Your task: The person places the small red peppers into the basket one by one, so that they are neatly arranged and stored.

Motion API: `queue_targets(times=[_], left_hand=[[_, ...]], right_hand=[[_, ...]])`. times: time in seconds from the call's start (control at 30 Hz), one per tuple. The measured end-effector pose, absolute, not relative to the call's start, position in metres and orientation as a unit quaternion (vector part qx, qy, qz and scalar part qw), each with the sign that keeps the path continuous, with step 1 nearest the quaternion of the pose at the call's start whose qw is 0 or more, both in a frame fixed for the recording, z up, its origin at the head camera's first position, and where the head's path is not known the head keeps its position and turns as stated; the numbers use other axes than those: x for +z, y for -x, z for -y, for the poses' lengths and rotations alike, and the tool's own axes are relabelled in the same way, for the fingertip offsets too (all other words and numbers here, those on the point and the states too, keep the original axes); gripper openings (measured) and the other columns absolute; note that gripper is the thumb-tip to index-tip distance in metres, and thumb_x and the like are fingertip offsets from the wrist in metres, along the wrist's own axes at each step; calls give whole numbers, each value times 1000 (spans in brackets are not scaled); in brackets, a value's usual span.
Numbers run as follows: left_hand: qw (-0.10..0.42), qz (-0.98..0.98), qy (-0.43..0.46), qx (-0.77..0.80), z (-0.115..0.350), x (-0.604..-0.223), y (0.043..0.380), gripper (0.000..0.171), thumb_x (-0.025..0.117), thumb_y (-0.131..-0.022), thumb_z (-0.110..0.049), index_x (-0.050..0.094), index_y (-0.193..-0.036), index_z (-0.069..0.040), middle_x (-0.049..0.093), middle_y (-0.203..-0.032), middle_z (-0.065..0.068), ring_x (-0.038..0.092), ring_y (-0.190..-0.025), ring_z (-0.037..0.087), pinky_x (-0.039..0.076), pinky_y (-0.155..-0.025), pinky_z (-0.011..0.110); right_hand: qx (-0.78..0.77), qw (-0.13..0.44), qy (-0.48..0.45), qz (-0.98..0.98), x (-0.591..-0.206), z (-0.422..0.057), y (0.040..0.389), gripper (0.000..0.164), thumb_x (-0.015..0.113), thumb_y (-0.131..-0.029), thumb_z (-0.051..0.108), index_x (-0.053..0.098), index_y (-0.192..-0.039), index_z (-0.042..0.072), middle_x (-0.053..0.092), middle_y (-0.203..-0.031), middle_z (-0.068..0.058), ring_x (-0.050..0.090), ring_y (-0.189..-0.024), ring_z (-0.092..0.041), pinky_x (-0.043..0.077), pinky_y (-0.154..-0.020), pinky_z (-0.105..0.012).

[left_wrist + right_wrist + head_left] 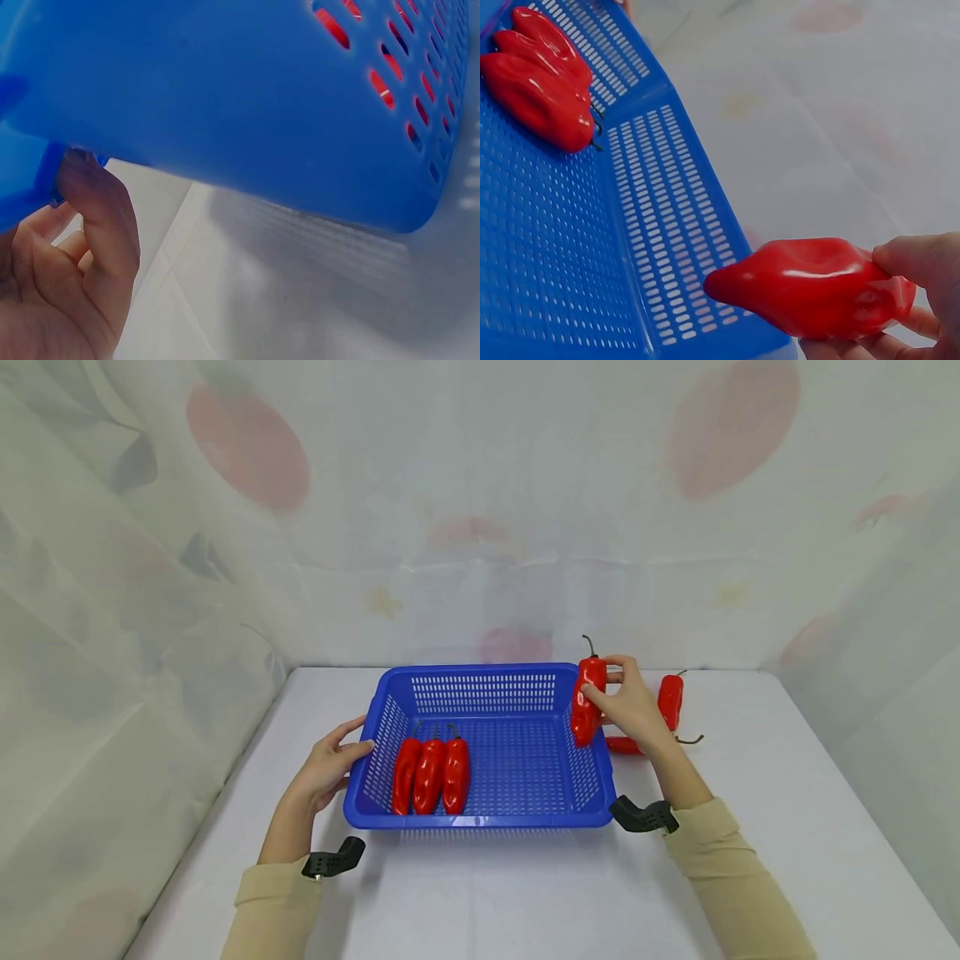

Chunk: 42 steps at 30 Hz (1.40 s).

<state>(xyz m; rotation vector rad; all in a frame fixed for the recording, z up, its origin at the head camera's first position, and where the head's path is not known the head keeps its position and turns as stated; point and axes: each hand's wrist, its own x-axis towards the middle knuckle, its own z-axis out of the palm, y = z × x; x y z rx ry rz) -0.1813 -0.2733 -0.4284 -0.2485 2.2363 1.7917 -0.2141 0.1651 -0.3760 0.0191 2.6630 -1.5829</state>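
Note:
A blue plastic basket [480,821] with slotted walls sits in the middle, three red chili peppers [430,775] lying side by side at its left. My left hand [327,767] grips the basket's left rim, thumb on top; in the left wrist view its fingers curl under the rim. Between thumb and fingers, my right hand [628,700] holds another red chili pepper [588,700] above the basket's right wall, stem up. The right wrist view shows this pepper [810,289] with its tip toward the basket [649,225].
Right of the basket, two more red peppers lie on the white table [750,827]: one upright in view [671,697], the other [624,745] partly hidden by the right hand and wrist. Patterned cloth [480,510] hangs behind and at both sides.

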Motion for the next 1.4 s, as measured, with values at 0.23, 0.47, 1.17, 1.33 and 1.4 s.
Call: queue_targets(times=[0.23,0.47,1.17,1.33,1.4], left_hand=[[134,-770,83,619,273,-429,182,63,58,-90,-28,27,-145,-23,57,-119,22,67,-86,24,55,-73,45],[135,-771,87,616,274,-428,181,63,58,-90,-28,28,-145,-24,55,-121,24,66,-87,25,55,-73,45],[136,-768,88,620,273,-428,180,63,59,-90,-28,28,-145,-24,57,-119,22,67,-86,24,55,-73,44],[135,-769,87,619,273,-427,180,63,58,-90,-28,28,-145,-24,57,-119,23,67,-85,24,55,-73,44],[135,-769,87,619,273,-427,180,63,58,-90,-28,28,-145,-24,56,-119,23,67,-86,24,55,-73,44]], right_hand=[[-502,44,29,-863,-376,-150,216,70,58,-89,28,18,-145,13,40,-131,-23,58,-100,-38,56,-70,-38],[-507,62,49,-858,-378,-136,217,67,59,-89,25,22,-143,13,41,-131,-23,56,-104,-39,56,-69,-39],[-521,114,87,-841,-387,-99,226,65,61,-88,18,25,-140,7,43,-121,-25,55,-104,-41,56,-68,-43],[-506,131,78,-849,-392,-91,231,63,62,-87,19,28,-139,10,46,-123,-23,57,-104,-38,56,-71,-42],[-499,135,78,-852,-394,-89,233,62,62,-87,19,29,-139,10,47,-122,-23,58,-102,-37,56,-72,-41]])
